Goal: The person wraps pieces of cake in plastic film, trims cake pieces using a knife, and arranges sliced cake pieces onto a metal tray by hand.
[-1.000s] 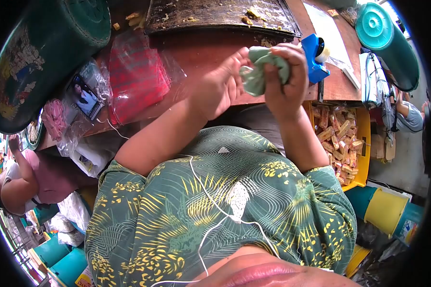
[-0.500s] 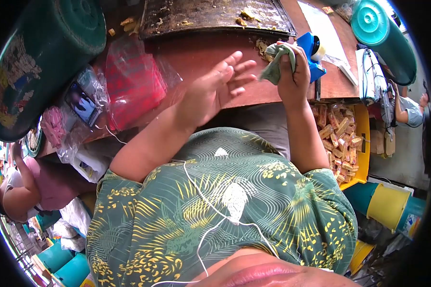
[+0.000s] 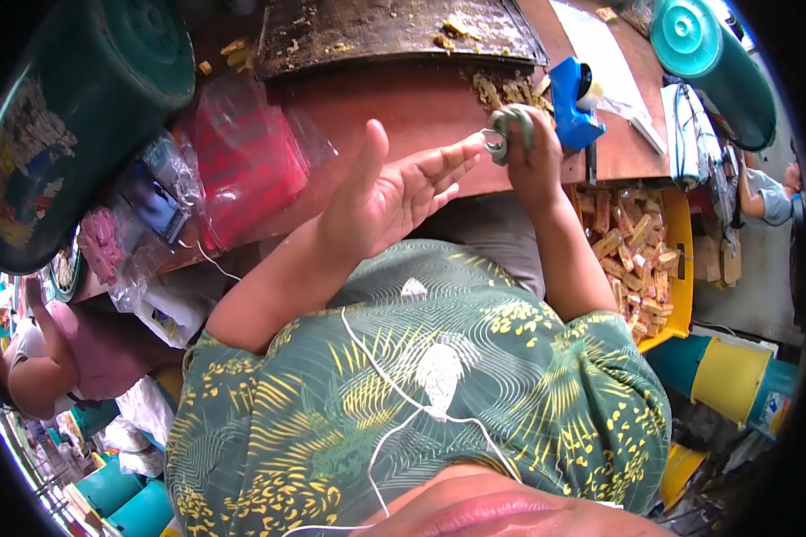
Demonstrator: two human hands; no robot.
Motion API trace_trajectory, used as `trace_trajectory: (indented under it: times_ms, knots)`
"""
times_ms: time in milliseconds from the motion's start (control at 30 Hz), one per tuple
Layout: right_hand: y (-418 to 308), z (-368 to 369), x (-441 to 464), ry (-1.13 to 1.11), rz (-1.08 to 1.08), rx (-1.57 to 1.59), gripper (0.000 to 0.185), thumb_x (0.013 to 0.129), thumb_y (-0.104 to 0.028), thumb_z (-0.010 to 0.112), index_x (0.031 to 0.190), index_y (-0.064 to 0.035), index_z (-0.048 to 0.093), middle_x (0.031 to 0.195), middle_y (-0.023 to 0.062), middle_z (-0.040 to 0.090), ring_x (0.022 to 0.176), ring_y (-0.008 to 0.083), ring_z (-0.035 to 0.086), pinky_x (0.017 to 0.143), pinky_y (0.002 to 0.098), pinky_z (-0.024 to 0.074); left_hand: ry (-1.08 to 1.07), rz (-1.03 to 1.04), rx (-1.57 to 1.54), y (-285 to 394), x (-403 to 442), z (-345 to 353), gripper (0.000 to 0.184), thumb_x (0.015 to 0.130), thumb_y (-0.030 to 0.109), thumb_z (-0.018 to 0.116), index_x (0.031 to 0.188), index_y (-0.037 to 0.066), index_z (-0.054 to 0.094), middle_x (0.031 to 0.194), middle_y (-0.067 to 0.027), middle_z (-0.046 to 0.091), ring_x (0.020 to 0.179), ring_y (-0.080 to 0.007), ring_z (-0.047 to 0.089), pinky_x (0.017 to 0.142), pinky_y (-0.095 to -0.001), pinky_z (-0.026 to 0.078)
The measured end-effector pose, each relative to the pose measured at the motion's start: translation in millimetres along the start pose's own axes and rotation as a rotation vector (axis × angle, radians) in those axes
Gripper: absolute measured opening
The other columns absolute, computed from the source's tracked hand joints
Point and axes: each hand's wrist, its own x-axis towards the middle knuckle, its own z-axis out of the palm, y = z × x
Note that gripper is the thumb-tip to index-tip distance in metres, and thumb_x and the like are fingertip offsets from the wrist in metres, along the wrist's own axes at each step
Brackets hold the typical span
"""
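Observation:
My left hand [image 3: 390, 197] is stretched out with the palm turned up and the thumb raised, holding nothing. Its fingertips reach the edge of a crumpled pale green cloth [image 3: 501, 134]; whether they touch it I cannot tell. The cloth is bunched in my right hand [image 3: 537, 148], whose fingers are wrapped around it over the front of the red-brown table [image 3: 403, 107]. Just beyond my right hand stands a blue tape dispenser [image 3: 575, 107]. Yellowish crumbs [image 3: 510, 92] lie beside the dispenser.
A dark, crumb-strewn baking tray [image 3: 394, 36] lies at the back. Red plastic packaging [image 3: 246, 166], a phone [image 3: 155, 201] and a big green bucket [image 3: 90, 116] are on the left. A yellow crate [image 3: 681, 268] of wrapped bars [image 3: 631, 259] sits right. People [image 3: 49, 358] are at both sides.
My left hand has turned palm up, its fingers straightening toward the cloth. My right hand has come lower and slightly left, bunching the cloth more tightly.

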Motion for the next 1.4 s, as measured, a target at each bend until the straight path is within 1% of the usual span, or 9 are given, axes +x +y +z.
trace_trajectory:
  times_ms: [200, 467, 567, 633, 767, 900, 1033, 1167, 1400]
  knots:
    - [-79, 15, -14, -0.158, -0.412, -0.057, 0.035, 0.082, -0.019, 0.072, 0.116, -0.0091, 0.068, 0.111, 0.0109, 0.069, 0.106, 0.0315, 0.066, 0.1, 0.0466, 0.0465, -0.044, -0.077, -0.089, -32, 16, -15, 0.111, 0.092, 0.09, 0.018, 0.152, 0.0, 0.04, 0.149, -0.0064, 0.05, 0.141, -0.0176, 0.043, 0.12, -0.0367, 0.03]
    - [-37, -23, -5, -0.076, -0.283, -0.092, 0.026, 0.088, -0.01, 0.07, 0.113, -0.0056, 0.066, 0.104, 0.0133, 0.07, 0.097, 0.0326, 0.069, 0.085, 0.0426, 0.0547, -0.169, 0.05, 0.094, -21, 0, -17, 0.085, 0.107, 0.067, 0.024, 0.148, -0.002, 0.052, 0.163, -0.0183, 0.039, 0.152, -0.0267, 0.035, 0.123, -0.046, 0.027]
    - [19, -81, -5, 0.344, -0.112, -0.152, 0.018, 0.102, -0.012, 0.06, 0.117, -0.0023, 0.063, 0.108, 0.0134, 0.068, 0.09, 0.0271, 0.068, 0.081, 0.039, 0.0564, -0.011, 0.172, 0.373, -5, -13, -29, 0.05, 0.112, 0.041, 0.043, 0.114, -0.001, 0.07, 0.12, -0.0139, 0.068, 0.12, -0.0239, 0.061, 0.104, -0.0336, 0.046]
    - [50, -138, 5, 0.525, -0.082, -0.729, 0.027, 0.1, -0.015, 0.066, 0.123, -0.0011, 0.064, 0.114, 0.0173, 0.07, 0.098, 0.03, 0.07, 0.087, 0.0408, 0.0572, 0.217, 0.115, 0.257, -14, -27, -54, 0.042, 0.112, 0.036, 0.046, 0.105, 0.001, 0.068, 0.098, -0.0062, 0.061, 0.094, -0.015, 0.056, 0.084, -0.0268, 0.045]
    - [116, -194, 11, 0.43, 0.3, -0.635, 0.046, 0.098, -0.026, 0.07, 0.136, -0.0021, 0.06, 0.13, 0.0221, 0.065, 0.124, 0.0383, 0.06, 0.107, 0.0461, 0.049, 0.38, 0.052, 0.258, -10, -30, -58, 0.034, 0.112, 0.033, 0.049, 0.102, 0.004, 0.064, 0.077, 0.0027, 0.045, 0.07, -0.0062, 0.037, 0.062, -0.0219, 0.033]
    - [90, -166, 15, 0.469, 0.048, -0.864, 0.059, 0.094, -0.026, 0.074, 0.144, -0.0043, 0.052, 0.144, 0.0231, 0.052, 0.132, 0.0399, 0.051, 0.113, 0.0501, 0.0424, 0.441, 0.151, 0.373, -9, -27, -61, 0.026, 0.107, 0.006, 0.045, 0.131, 0.007, 0.056, 0.098, 0.0006, 0.051, 0.07, -0.0054, 0.039, 0.064, -0.0198, 0.037]
    - [20, -87, 39, 0.315, -0.286, -0.492, 0.041, 0.092, -0.015, 0.077, 0.128, -0.0031, 0.062, 0.128, 0.0151, 0.062, 0.123, 0.0325, 0.059, 0.103, 0.0424, 0.05, 0.444, 0.209, 0.749, 3, -26, -70, 0.041, 0.102, 0.001, 0.051, 0.142, 0.007, 0.053, 0.124, -0.0037, 0.059, 0.101, -0.0092, 0.055, 0.091, -0.0248, 0.045]
    - [-30, -6, 61, -0.104, -0.284, -0.084, 0.041, 0.075, 0.005, 0.078, 0.112, -0.0106, 0.073, 0.117, 0.0123, 0.066, 0.115, 0.0322, 0.063, 0.1, 0.0407, 0.0516, 0.367, 0.224, 0.902, 32, -20, -70, 0.033, 0.103, 0.009, 0.058, 0.136, 0.005, 0.059, 0.129, -0.0041, 0.061, 0.116, -0.0105, 0.055, 0.101, -0.0288, 0.043]
    - [-39, 138, 113, -0.369, -0.514, 0.156, 0.021, 0.086, -0.014, 0.072, 0.107, -0.0171, 0.074, 0.112, 0.0042, 0.067, 0.106, 0.0298, 0.062, 0.097, 0.0453, 0.047, 0.588, 0.399, 1.067, 148, 28, -95, 0.028, 0.107, 0.02, 0.059, 0.129, 0.003, 0.065, 0.126, -0.0021, 0.066, 0.119, -0.0124, 0.059, 0.105, -0.029, 0.043]
